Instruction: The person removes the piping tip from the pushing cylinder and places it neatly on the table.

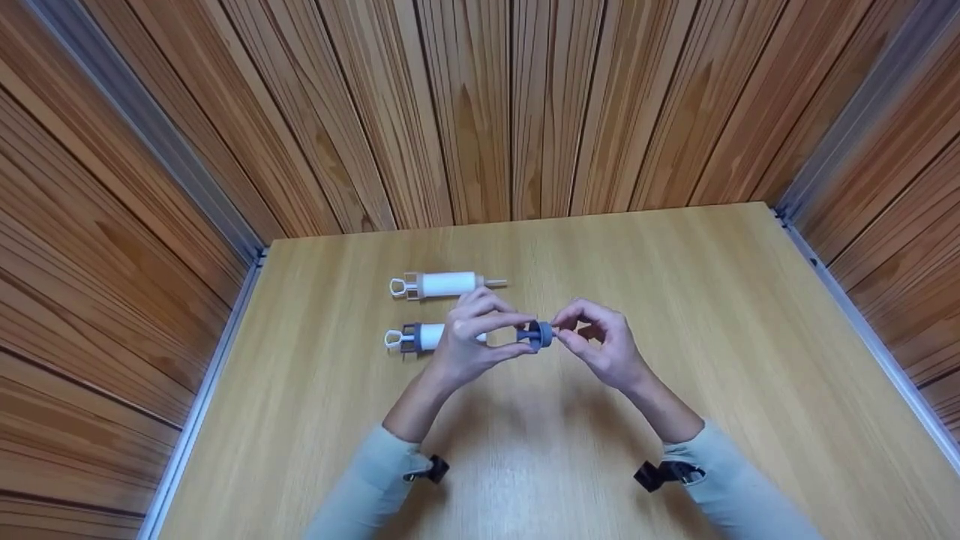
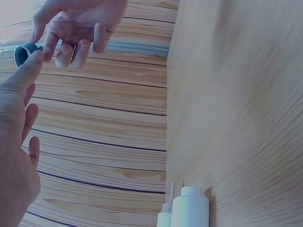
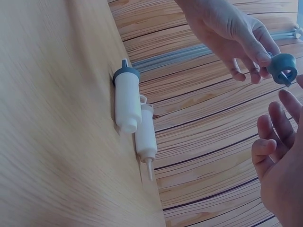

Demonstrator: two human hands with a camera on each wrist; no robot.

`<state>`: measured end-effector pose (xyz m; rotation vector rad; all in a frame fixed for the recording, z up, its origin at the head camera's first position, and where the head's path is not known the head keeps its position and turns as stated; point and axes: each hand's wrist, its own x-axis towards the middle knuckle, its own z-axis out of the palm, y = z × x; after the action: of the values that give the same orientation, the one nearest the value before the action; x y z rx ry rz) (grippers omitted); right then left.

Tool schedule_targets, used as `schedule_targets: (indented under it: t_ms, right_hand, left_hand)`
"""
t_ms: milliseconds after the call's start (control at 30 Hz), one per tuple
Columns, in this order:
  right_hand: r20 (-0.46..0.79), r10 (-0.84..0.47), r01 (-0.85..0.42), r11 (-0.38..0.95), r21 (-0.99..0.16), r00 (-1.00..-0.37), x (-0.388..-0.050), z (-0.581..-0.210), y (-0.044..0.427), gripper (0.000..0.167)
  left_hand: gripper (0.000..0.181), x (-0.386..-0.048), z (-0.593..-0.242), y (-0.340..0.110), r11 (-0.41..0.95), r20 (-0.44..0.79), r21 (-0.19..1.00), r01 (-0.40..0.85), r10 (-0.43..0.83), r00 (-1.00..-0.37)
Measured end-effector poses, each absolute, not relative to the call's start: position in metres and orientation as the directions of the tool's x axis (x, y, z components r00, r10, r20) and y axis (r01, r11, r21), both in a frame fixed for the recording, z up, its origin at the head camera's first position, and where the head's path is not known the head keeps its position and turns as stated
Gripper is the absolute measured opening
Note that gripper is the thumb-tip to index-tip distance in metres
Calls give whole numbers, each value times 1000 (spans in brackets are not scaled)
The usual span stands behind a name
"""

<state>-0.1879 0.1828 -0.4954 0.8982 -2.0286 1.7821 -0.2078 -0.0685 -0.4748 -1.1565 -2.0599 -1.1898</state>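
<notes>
Between the two hands, above the table, is a small blue-grey cap-like part (image 1: 541, 335) with a round rim and an open-framed side. My left hand (image 1: 472, 337) holds it from the left, thumb and forefinger at its edges. From the other side my right hand (image 1: 604, 337) pinches its small end with thumb and forefinger; the fingertips partly hide that end. In the right wrist view the cap part (image 3: 282, 67) shows its hollow side. Partly behind my left hand lies a white syringe-like tube (image 3: 128, 97) with a blue-grey collar, a ring handle and a bare neck.
A second white syringe-like tube (image 1: 448, 284) lies farther back, with a pale collar, a ring handle and a thin nozzle pointing right. Both rest on the wooden table (image 1: 712, 285). Wood-panelled walls (image 1: 480, 112) and metal rails (image 1: 202, 390) bound it at back and sides.
</notes>
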Motion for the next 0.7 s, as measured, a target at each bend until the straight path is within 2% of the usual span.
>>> schedule_targets:
  t_ms: [300,533,700]
  right_hand:
    - [616,-301,-640,-25,-768,-728,-186,-494,180,46]
    - [616,-287,-644,4,-765,-733,-183,-495,177,41]
    - [620,-288,-645,-9,-764,-730,-183,-496,177,41]
  left_hand:
    - [40,-208,-477,-68,259,758,438,861,409,-509]
    - [38,-208,-478,-66,270,733,466,843,416,-538]
    - [39,-208,-479,-67,262,737,464,847,417,-532]
